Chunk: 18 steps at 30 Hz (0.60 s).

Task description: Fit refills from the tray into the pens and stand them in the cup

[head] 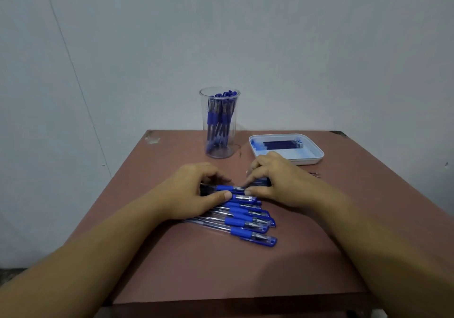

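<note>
Several clear pens with blue grips and caps [248,221] lie in a fan at the middle of the table. One pen [229,188] is at the top of the fan, held level between both hands. My left hand [196,190] grips its barrel end with thumb and curled fingers. My right hand [275,182] pinches its cap end. A tall clear cup [219,123] at the back holds several blue pens. A white tray [309,158] to the right of the cup holds several dark refills [282,144].
The brown table [221,268] stands against a pale wall. Its front edge runs near the bottom of the view. A small dark object [315,174] lies on the table just beyond my right wrist.
</note>
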Tool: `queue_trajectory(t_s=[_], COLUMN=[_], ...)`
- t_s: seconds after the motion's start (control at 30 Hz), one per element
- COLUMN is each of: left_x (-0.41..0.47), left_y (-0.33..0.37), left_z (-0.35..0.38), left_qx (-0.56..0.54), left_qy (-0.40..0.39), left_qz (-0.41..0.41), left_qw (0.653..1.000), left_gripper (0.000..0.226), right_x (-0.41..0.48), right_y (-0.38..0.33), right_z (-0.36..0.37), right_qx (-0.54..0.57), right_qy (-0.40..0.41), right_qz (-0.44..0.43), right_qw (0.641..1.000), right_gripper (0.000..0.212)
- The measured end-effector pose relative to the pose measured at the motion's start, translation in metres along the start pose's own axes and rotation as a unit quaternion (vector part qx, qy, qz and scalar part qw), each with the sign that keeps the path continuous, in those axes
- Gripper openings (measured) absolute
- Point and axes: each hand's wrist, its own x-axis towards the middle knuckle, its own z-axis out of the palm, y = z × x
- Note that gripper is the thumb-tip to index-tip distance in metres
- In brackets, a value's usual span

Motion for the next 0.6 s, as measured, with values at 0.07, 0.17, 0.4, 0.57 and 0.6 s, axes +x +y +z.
queue_trajectory(t_s=[0.07, 0.17, 0.4, 0.57, 0.6], left_x=[0.0016, 0.0028, 0.0052, 0.0073, 0.0076], left_y=[0.0011, 0.0024, 0.0047, 0.006, 0.0065], left_z=[0.0002, 0.001, 0.0002, 0.0012, 0.0017], left_qx=[-0.012, -0.031, -0.011, 0.018, 0.024], left_qy=[0.002, 0.01, 0.066, 0.147, 0.154], left_qz=[-0.011, -0.03, -0.006, 0.036, 0.046], left_qw=[1.0, 0.999, 0.998, 0.988, 0.987], left_gripper=[0.033, 0.031, 0.02, 0.024, 0.024], right_x=[0.0017, 0.0024, 0.0038, 0.0014, 0.0009], right_y=[0.0004, 0.0004, -0.004, -0.0013, -0.001], right_z=[0.0016, 0.0016, -0.0031, -0.0064, -0.0068], right_qx=[-0.003, 0.019, 0.123, 0.181, 0.187], right_qy=[0.005, 0.021, 0.114, 0.145, 0.148], right_qz=[-0.004, 0.003, 0.004, -0.023, -0.026], right_qw=[1.0, 1.0, 0.986, 0.973, 0.971], right_gripper=[0.013, 0.008, 0.007, 0.012, 0.012])
